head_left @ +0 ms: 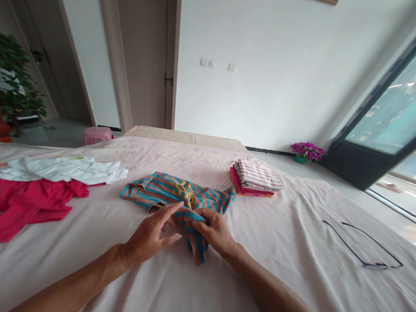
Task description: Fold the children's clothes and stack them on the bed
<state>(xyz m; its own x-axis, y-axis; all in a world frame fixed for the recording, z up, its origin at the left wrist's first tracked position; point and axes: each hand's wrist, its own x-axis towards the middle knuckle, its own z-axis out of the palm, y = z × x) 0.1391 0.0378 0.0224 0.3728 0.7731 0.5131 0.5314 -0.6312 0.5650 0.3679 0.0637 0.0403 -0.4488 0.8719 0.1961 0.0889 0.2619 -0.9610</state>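
Note:
A blue and orange striped shirt (205, 196) with a yellow print lies spread and partly bunched on the bed in front of me. My right hand (214, 228) pinches its near edge between thumb and fingers, lifting the cloth a little. A loose flap of the shirt hangs down below that grip. Just left of it, my left hand (153, 233) is at the near edge with thumb and fingers apart, its fingertips close to or touching the cloth. Part of the shirt is hidden behind both hands.
At the left lie a white garment (66, 168) and a red garment (27, 202). A folded stack of clothes (255, 176) sits beyond the shirt to the right. Eyeglasses (379, 263) rest on the pale bed sheet (274, 276) at the right. A pink stool (97, 135) stands past the bed.

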